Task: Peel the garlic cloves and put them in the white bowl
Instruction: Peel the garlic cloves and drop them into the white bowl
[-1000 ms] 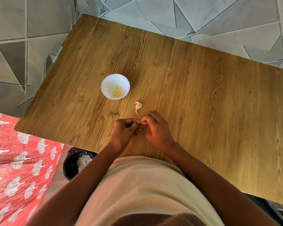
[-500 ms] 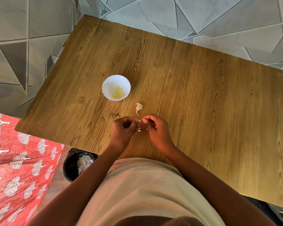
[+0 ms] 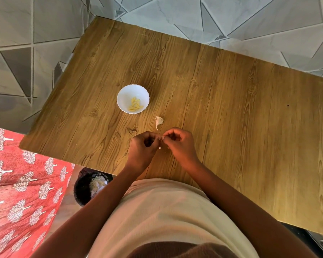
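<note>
Right now the wooden table (image 3: 222,101) takes up most of what I can see, its grain running away from the person toward a floor of grey, angular-patterned tiles (image 3: 175,10). Off the table's near left corner lies a red cloth printed with small white trees (image 3: 22,183), and beside it, on the floor just under the table edge, sits a black bin (image 3: 84,187) with pale, papery scraps inside. The person stands at the near edge in a cream top (image 3: 162,216), both forearms reaching forward. Their left hand (image 3: 143,148) and right hand (image 3: 179,142) meet fingertip to fingertip over the table, each with fingers curled in, pinching between them a garlic clove (image 3: 160,139) that is almost wholly hidden; only a sliver of pale skin shows at the pinch. The white bowl (image 3: 126,94), round with a scalloped rim, stands farther out and to the left of the hands, holding a small heap of peeled cloves (image 3: 135,106), yellowish and smooth. Between bowl and hands, just beyond the right hand, an unpeeled clove (image 3: 159,121) lies on the wood, white, plump, with a thin tail pointing toward the person. A tiny white fleck of peel (image 3: 159,148) shows just below the joined fingertips.
</note>
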The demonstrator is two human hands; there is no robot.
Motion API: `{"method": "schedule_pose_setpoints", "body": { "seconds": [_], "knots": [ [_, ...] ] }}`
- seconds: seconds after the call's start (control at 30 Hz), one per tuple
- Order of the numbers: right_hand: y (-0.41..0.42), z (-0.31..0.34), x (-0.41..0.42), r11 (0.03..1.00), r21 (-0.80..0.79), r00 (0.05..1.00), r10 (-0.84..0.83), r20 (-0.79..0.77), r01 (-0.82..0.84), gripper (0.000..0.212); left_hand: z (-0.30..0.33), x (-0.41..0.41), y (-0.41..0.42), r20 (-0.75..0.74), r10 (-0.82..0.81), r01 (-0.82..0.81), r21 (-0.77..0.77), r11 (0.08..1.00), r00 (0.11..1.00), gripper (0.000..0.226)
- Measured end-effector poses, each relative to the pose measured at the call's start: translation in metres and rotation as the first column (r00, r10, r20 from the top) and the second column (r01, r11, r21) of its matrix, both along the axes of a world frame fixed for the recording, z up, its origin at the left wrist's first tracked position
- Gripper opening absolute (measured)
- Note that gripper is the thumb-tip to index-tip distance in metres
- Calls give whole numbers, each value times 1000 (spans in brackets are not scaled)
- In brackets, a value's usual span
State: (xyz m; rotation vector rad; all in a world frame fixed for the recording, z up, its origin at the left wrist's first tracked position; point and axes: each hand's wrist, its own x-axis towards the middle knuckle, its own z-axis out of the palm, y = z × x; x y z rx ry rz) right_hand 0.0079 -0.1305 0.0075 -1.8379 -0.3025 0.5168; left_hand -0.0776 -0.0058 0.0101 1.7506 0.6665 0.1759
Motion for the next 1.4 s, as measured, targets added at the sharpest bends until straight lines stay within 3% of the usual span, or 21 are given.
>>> {"method": "schedule_pose_setpoints", "body": {
  "seconds": [0.17, 0.33, 0.43, 0.5, 0.7, 0.9, 1.07, 1.17, 1.27, 1.33, 1.4],
  "knots": [
    [1, 2, 2, 1000, -15, 996, -12, -92, 10, 8, 0, -3, -3, 18, -24, 21, 114, 993, 1000, 2],
    [-4, 5, 6, 989, 92, 929, -73, -364, 114, 6, -3, -1, -1, 19, 16, -18, 86, 996, 1000, 4],
    [-8, 3, 7, 985, 120, 906, -62, -418, 123, 5, -8, -2, 0, 8, 13, -14, 111, 994, 1000, 2],
    [-11, -1, 9, 990, 110, 930, -45, -365, 91, 6, -12, -3, 0, -9, -3, 5, 174, 985, 1000, 2],
    [-15, -17, 11, 995, -77, 998, 65, -8, -65, 18, -29, -9, 3, -24, -89, 91, 406, 909, 996, 14],
    [-8, -12, 17, 986, -137, 983, 116, 139, -97, 14, -40, -14, 4, 10, -150, 127, 474, 871, 989, 21],
    [19, -4, 23, 944, -196, 887, 319, 335, -265, 18, -44, -29, 3, 57, -40, 8, 476, 879, 998, 28],
    [51, -9, 25, 872, -297, 770, 485, 415, -389, 24, -45, -42, 8, 47, 80, -93, 510, 855, 996, 25],
    [82, -14, 21, 778, -436, 666, 620, 415, -452, 16, -49, -53, 13, 42, 145, -144, 543, 827, 989, 22],
    [94, -15, 19, 728, -520, 648, 664, 374, -446, 10, -48, -56, 13, 54, 160, -165, 532, 830, 986, 20],
    [96, -17, 20, 743, -516, 664, 645, 379, -426, 9, -46, -57, 11, 70, 157, -170, 515, 840, 985, 20]
  ]
}}
